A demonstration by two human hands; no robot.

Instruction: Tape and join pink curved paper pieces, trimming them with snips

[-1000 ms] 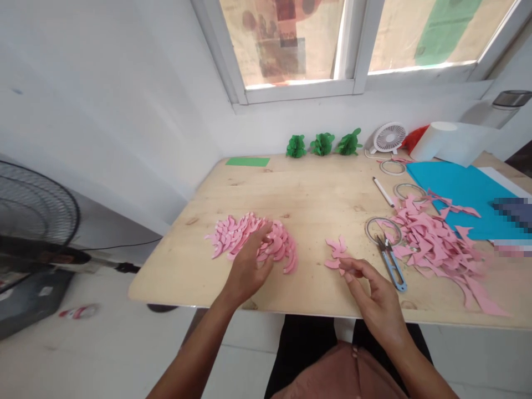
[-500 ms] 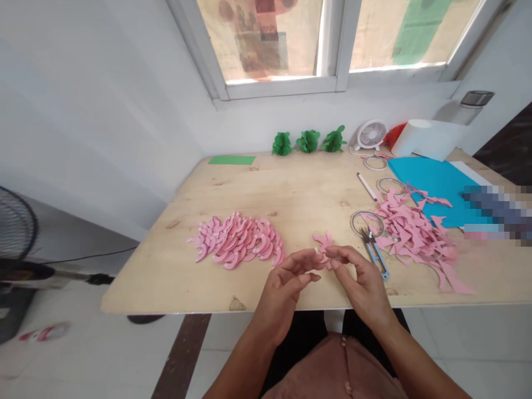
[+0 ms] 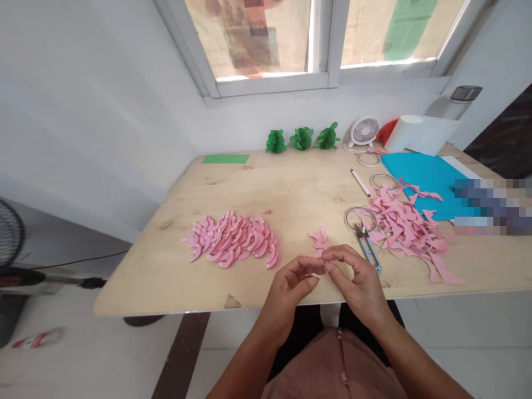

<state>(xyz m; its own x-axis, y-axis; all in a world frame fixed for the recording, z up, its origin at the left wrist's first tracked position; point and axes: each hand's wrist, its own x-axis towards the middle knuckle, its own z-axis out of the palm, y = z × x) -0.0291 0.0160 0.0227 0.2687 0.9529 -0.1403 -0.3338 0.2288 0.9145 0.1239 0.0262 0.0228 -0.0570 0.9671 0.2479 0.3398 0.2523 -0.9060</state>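
Note:
My left hand (image 3: 293, 285) and my right hand (image 3: 357, 277) meet fingertip to fingertip over the front edge of the wooden table (image 3: 291, 194). Both pinch something small and pink that I cannot make out between them. Just beyond the fingers lie a few loose pink petal pieces (image 3: 318, 241). A heap of curved pink petals (image 3: 233, 241) sits to the left of my hands. Small snips (image 3: 368, 246) lie to the right of my right hand.
Pink paper scraps (image 3: 405, 227) pile up at the right beside wire rings (image 3: 359, 218), a pen (image 3: 359, 182) and a blue sheet (image 3: 424, 177). Three green paper flowers (image 3: 302, 138), a small white fan (image 3: 364, 131) and a green strip (image 3: 225, 159) line the far edge. A floor fan (image 3: 8, 244) stands left.
My left hand left the petal heap and came right to meet my right hand. Both hands drew slightly toward me and closed their fingertips together.

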